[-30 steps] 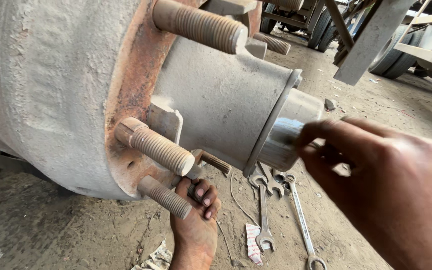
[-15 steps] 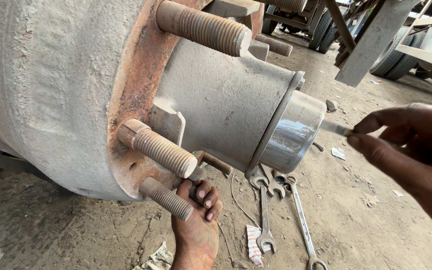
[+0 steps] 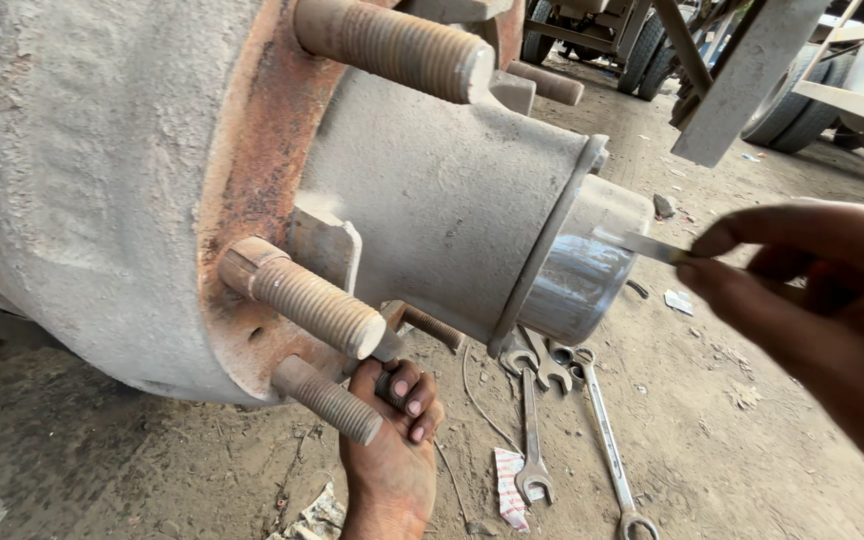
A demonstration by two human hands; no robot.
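A big grey wheel hub point(image 3: 422, 200) with a rusty flange point(image 3: 252, 190) fills the upper left. Several thick threaded studs point(image 3: 302, 300) stick out of the flange. My left hand point(image 3: 392, 440) reaches up from below and grips a short stud under the hub. My right hand point(image 3: 822, 310) is at the right, pinching a thin flat metal strip point(image 3: 652, 245) between thumb and fingers. The strip's tip touches the shiny axle end point(image 3: 582, 270) that pokes out of the hub.
Three spanners point(image 3: 552, 410) lie on the dirt ground under the axle end, beside a small printed wrapper point(image 3: 509, 485). Vehicle tyres point(image 3: 802, 100) and a slanted grey metal beam point(image 3: 742, 80) stand at the back right.
My right hand pulled back from the axle end to the right, opening from a cupped grip to a pinch on the thin strip. The left hand stayed on the stud.
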